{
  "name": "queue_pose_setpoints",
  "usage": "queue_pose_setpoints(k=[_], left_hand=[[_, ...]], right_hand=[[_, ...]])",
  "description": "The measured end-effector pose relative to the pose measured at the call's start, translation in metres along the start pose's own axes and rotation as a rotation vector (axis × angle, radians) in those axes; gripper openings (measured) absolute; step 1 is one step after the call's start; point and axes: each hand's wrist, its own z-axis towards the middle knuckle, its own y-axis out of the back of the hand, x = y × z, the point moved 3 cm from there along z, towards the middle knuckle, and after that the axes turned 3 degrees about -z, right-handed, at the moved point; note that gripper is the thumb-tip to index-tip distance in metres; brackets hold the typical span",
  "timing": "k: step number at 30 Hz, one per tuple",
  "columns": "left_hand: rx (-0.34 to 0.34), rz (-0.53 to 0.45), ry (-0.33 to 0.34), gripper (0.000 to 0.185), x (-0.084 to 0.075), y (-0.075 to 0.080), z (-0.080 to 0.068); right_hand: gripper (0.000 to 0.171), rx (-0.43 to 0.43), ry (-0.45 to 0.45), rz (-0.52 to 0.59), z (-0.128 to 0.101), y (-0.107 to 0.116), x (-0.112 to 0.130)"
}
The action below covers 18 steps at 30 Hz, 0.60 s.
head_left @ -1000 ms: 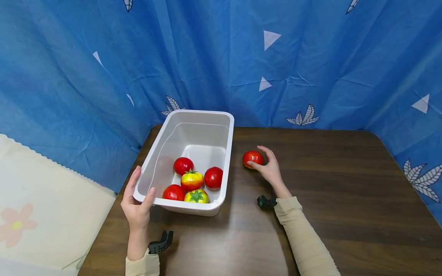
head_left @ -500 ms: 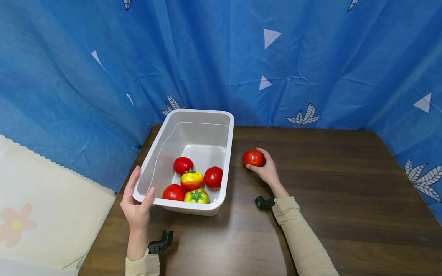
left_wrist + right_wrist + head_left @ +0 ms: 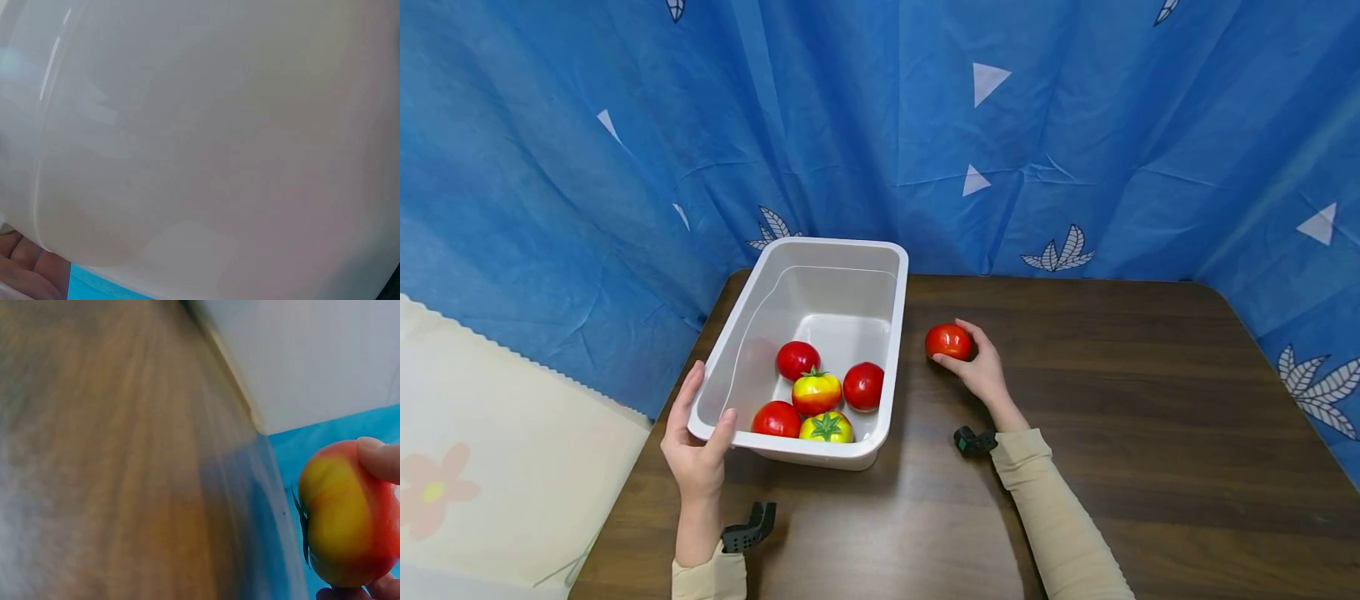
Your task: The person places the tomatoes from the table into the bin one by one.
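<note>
My right hand holds a tomato between thumb and fingers, to the right of a light grey plastic bin. In the right wrist view the held tomato shows a yellow patch on red, its green leafy top turned toward the tabletop. Whether it touches the table I cannot tell. My left hand grips the bin's near left corner, thumb over the rim. Inside, toward the near end, lie several tomatoes: plain red ones, a red-yellow one and a yellow one. The bin wall fills most of the left wrist view.
The bin stands on the left part of a dark brown wooden table. A blue curtain hangs behind the table's far edge. To the left is a cream cloth with a flower print.
The right thumb has shifted lower around the tomato, and the forearm has come slightly left. Lately the tomato has moved a little up and left in the head view. The left hand stays put.
</note>
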Motion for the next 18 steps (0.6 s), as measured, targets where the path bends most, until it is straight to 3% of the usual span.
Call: queue_pose_setpoints(k=[18], left_hand=[[0.012,-0.032,-0.007,0.058,0.000,0.000,0.001]], right_hand=[[0.067,0.017,0.099,0.034,-0.012,0.014,0.041]])
